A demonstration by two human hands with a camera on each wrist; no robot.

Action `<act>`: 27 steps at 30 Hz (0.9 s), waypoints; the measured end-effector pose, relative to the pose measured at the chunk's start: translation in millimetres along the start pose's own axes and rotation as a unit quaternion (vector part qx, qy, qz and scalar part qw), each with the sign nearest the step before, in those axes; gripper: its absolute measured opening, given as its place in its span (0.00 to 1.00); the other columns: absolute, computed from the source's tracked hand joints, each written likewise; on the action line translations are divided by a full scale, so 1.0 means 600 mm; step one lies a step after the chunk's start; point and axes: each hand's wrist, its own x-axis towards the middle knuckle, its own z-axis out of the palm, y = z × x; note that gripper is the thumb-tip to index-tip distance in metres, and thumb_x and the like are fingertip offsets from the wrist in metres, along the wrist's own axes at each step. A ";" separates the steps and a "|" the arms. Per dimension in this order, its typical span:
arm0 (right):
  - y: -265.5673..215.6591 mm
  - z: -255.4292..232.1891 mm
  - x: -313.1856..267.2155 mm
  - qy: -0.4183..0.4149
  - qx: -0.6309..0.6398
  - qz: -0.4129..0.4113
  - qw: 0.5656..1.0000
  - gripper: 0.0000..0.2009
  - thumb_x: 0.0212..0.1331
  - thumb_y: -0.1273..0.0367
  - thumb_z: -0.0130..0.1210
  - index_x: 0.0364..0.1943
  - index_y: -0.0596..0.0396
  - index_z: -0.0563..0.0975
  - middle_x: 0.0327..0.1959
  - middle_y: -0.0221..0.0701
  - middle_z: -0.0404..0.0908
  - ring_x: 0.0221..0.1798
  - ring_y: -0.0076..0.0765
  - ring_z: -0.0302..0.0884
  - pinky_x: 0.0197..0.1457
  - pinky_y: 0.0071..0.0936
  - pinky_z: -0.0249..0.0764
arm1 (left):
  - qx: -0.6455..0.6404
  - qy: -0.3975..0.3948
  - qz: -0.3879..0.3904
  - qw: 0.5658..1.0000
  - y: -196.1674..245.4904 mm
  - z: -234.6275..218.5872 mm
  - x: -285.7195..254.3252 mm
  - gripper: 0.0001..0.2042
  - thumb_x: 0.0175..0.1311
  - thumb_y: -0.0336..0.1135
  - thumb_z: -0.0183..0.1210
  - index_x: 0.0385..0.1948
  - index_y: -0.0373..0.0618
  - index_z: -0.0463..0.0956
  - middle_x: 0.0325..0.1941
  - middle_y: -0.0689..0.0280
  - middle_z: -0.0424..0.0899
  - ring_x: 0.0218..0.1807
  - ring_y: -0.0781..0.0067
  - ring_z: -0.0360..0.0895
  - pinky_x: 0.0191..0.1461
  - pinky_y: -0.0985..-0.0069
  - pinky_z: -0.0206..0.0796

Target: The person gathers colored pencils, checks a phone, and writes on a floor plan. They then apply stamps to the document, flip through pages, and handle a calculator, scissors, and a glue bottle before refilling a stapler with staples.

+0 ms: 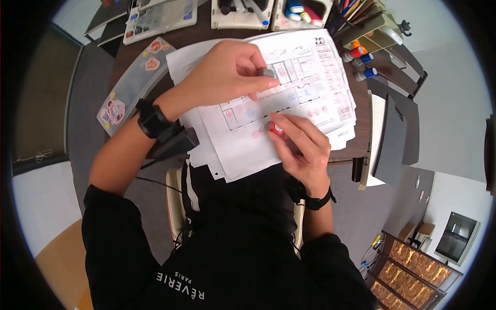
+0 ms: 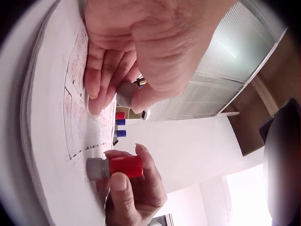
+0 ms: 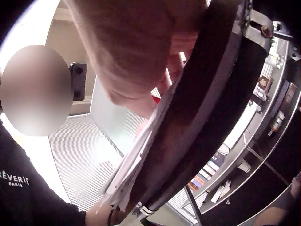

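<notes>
My right hand (image 1: 305, 147) grips a small red stamp (image 2: 126, 166) between thumb and fingers. Its grey end points down, right at the paper (image 1: 243, 160). Farther up the sheet, my left hand (image 1: 227, 70) pinches a grey cap (image 2: 126, 94) between thumb and fingers, close over the printed plan. Red and blue round stamp marks (image 1: 316, 111) dot the drawing. In the right wrist view, the hand and the table edge hide most of the stamp.
Several capped stamps (image 1: 366, 74) stand at the table's right edge. Two white bins (image 1: 242, 21) of markers sit at the back. A clear stickered case (image 1: 135, 85) lies on the left, and a dark box-like object (image 1: 173, 150) is under the left forearm.
</notes>
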 end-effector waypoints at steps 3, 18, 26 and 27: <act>0.011 -0.005 -0.004 0.060 0.166 0.129 0.976 0.15 0.56 0.81 0.65 0.49 0.60 0.82 0.42 0.36 0.86 0.32 0.26 0.81 0.37 0.20 0.76 | -0.073 -0.011 0.011 0.997 -0.006 0.000 0.002 0.08 0.65 0.27 0.65 0.39 0.33 0.76 0.34 0.61 0.86 0.34 0.82 0.82 0.36 0.82 0.75; 0.002 -0.018 0.002 0.239 0.382 0.195 0.872 0.13 0.59 0.81 0.64 0.47 0.65 0.74 0.37 0.37 0.85 0.32 0.24 0.82 0.35 0.21 0.78 | -0.132 -0.082 0.035 0.987 0.013 0.013 -0.011 0.19 0.57 0.14 0.65 0.50 0.30 0.74 0.49 0.54 0.85 0.51 0.66 0.85 0.57 0.70 0.78; -0.004 -0.021 0.006 0.183 0.196 0.128 0.955 0.14 0.55 0.79 0.68 0.45 0.62 0.78 0.39 0.36 0.86 0.34 0.22 0.83 0.38 0.20 0.78 | -0.103 -0.075 0.019 0.992 0.008 0.009 -0.012 0.19 0.56 0.15 0.67 0.50 0.30 0.75 0.45 0.54 0.86 0.48 0.65 0.86 0.52 0.72 0.79; -0.008 -0.021 0.009 0.193 0.185 0.125 0.956 0.14 0.54 0.78 0.69 0.44 0.61 0.80 0.38 0.35 0.87 0.32 0.24 0.83 0.37 0.21 0.78 | -0.104 -0.077 0.017 0.991 0.009 0.009 -0.012 0.19 0.56 0.15 0.67 0.50 0.30 0.76 0.46 0.54 0.86 0.48 0.66 0.86 0.52 0.73 0.79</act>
